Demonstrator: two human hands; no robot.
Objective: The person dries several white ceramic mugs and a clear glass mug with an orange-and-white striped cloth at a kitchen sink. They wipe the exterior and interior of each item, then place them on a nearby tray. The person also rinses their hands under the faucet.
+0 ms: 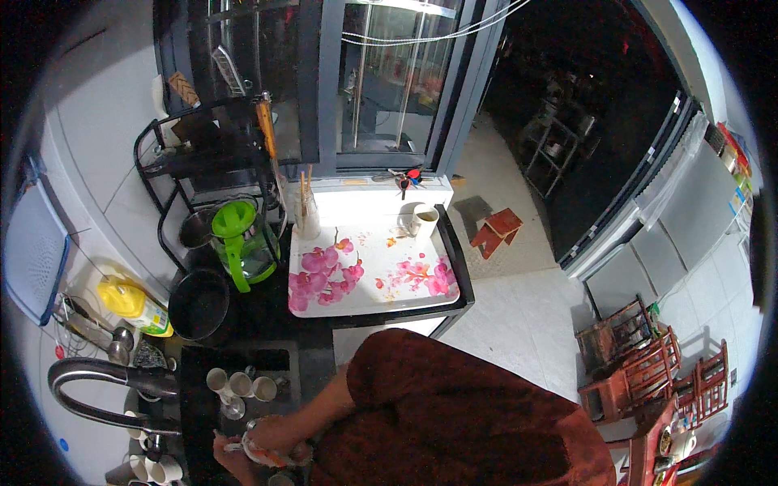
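Observation:
Over the black sink (pixel 200 452), at the bottom of the view, my two hands are close together at a white mug (pixel 245 442). My left hand (pixel 230 458) grips the mug from its left side. My right hand (pixel 270 434) is at the mug's mouth, its fingers largely hidden; something white and orange, perhaps a cloth or the mug's pattern, shows below it. Several light cups (pixel 240 384) lie in the sink just above my hands, with a clear glass (pixel 233 408) beside them. Part of another cup (pixel 281 479) shows at the bottom edge.
A black curved faucet (pixel 91 364) reaches over the sink's left side. More white mugs (pixel 164 469) stand beyond the sink's edge. Above are a black pan (pixel 199 304), a green-lidded pitcher (pixel 243 243), a yellow bottle (pixel 135 307) and a floral tray (pixel 377 276) holding a mug (pixel 423 221).

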